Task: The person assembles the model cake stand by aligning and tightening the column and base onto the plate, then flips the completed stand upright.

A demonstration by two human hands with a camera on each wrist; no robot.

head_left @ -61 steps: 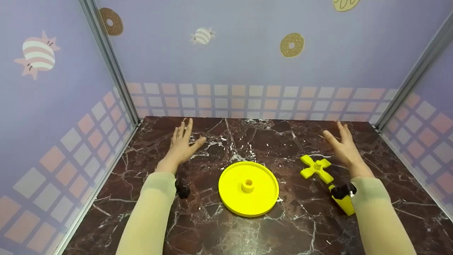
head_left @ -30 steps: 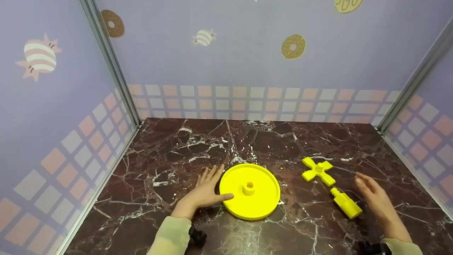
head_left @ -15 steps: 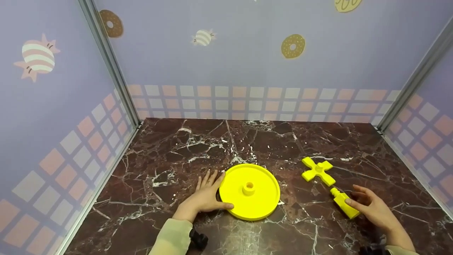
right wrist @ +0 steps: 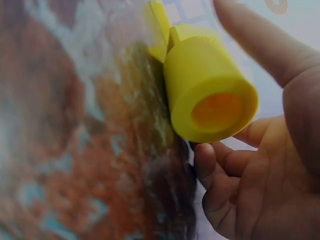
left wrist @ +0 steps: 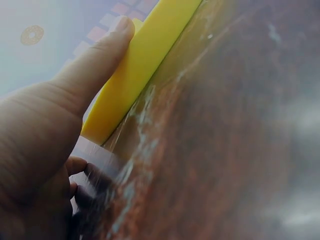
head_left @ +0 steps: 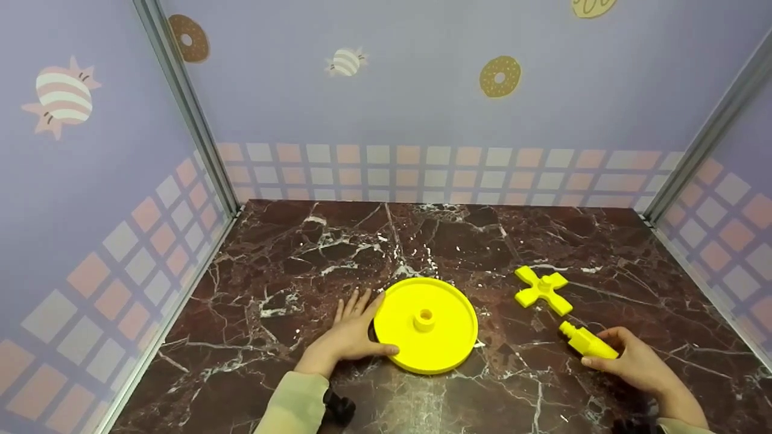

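A yellow round tray-like disc (head_left: 449,337) with a raised rim and a hollow central hub lies on the table. My left hand (head_left: 347,337) holds its left edge, the thumb on the near rim and the index finger at the far side. The left wrist view has the thumb against the side wall of the disc (left wrist: 145,65). To the right, my right hand (head_left: 642,361) grips a yellow bottle-shaped piece (head_left: 588,343) with a narrow stepped neck. In the right wrist view the round end of the bottle-shaped piece (right wrist: 200,75) has a hole. Some right fingers are hidden behind it.
A yellow four-armed cross (head_left: 543,291) with a central peg lies just beyond the bottle-shaped piece. Everything rests on a dark red marble-patterned table (head_left: 338,241). Lilac panels (head_left: 410,114) with metal posts enclose its back and both sides.
Both hands came down from above the table. The left took the disc's edge and stayed there. The right reached the bottle-shaped piece, gripped it and turned it slightly. The cross stayed put.
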